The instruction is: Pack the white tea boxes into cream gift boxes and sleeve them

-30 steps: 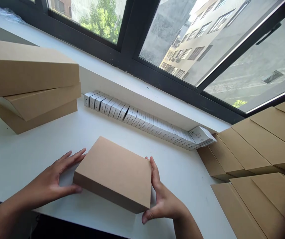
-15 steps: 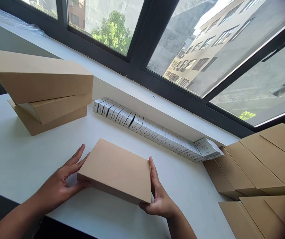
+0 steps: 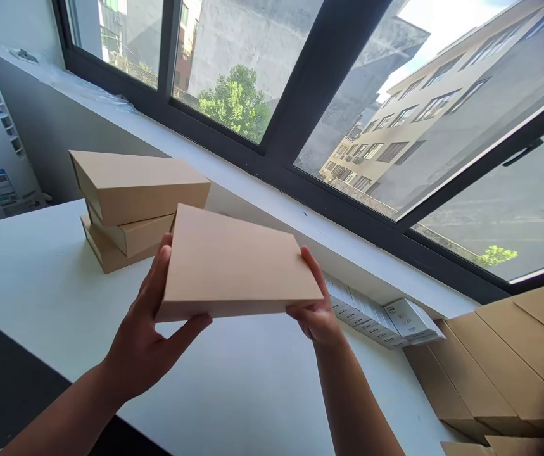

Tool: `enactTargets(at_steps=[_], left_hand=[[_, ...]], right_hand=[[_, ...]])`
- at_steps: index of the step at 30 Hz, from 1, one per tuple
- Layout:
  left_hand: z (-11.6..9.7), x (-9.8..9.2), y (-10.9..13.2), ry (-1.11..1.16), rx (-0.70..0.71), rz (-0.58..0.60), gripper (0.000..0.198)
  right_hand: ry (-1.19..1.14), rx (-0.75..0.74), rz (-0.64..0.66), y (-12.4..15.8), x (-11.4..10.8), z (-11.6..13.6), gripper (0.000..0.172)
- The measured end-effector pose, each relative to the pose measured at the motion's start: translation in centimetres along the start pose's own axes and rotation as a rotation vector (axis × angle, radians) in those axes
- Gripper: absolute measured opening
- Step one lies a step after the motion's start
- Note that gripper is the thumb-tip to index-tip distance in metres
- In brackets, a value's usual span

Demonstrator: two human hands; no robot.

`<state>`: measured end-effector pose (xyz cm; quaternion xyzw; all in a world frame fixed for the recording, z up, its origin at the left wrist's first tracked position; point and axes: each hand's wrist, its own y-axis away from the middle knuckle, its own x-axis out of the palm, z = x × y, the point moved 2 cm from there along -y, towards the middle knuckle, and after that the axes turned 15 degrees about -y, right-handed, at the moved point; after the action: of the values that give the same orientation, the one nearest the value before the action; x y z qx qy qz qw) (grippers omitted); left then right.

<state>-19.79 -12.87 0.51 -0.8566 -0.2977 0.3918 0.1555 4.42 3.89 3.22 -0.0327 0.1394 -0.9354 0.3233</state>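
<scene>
A flat brown cardboard box (image 3: 238, 259) is held up above the white table (image 3: 234, 386) between my two hands. My left hand (image 3: 152, 323) grips its left end, thumb along the lower front edge and fingers on the left side. At the right end, my right hand (image 3: 316, 304) is closed on the corner, its thumb under the front edge. Behind and to the left, a stack of similar cardboard boxes (image 3: 143, 190) stands unevenly on the table, partly covered by the held box.
A row of small white boxes (image 3: 354, 307) runs along the wall below the sill, with one white box (image 3: 411, 320) lying on its right end. Many brown cartons (image 3: 504, 354) are packed at the right. Dark-framed windows (image 3: 276, 120) rise behind the table.
Both hands have lifted the box off the table, and my left hand has closed on its end. The view has shifted left, so the stack appears further right.
</scene>
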Motion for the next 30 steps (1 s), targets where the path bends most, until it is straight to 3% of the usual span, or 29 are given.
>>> enactTargets(at_steps=[3,7,10,13,16,21,25,30], left_hand=[[-2.4,-2.1,-3.0,-0.066,0.133,-0.177,0.091],[-4.1,-5.8,-7.0,-0.143,0.151,-0.365,0.085],[-3.9,-8.8,-10.1,-0.121,0.17,-0.458,0.086],[-2.1,-10.3,-12.9,-0.028,0.232,-0.546,0.093],[1.4,-9.7,-14.4,-0.002,0.124,-0.683,0.091],[6.5,-7.0,-13.3,-0.169,-0.164,-0.615,0.082],[7.9,-6.1,-11.8,-0.232,-0.208,-0.538,0.076],[7.8,-4.5,-11.1,-0.201,-0.253,-0.598,0.079]], right_hand=[[-0.025,-0.096,-0.063,-3.5,0.9,1.8,0.121],[-0.056,-0.215,-0.057,-8.8,3.3,4.4,0.102],[-0.075,-0.378,-0.027,-13.1,5.9,6.5,0.086],[-0.115,-0.496,0.007,-17.8,8.6,7.3,0.077],[-0.144,-0.447,0.058,-22.3,11.3,5.3,0.068],[-0.072,-0.33,-0.017,-26.1,13.9,0.1,0.058],[-0.022,-0.341,-0.015,-25.7,14.0,-1.1,0.067],[-0.017,-0.307,0.007,-25.1,14.0,-1.5,0.09]])
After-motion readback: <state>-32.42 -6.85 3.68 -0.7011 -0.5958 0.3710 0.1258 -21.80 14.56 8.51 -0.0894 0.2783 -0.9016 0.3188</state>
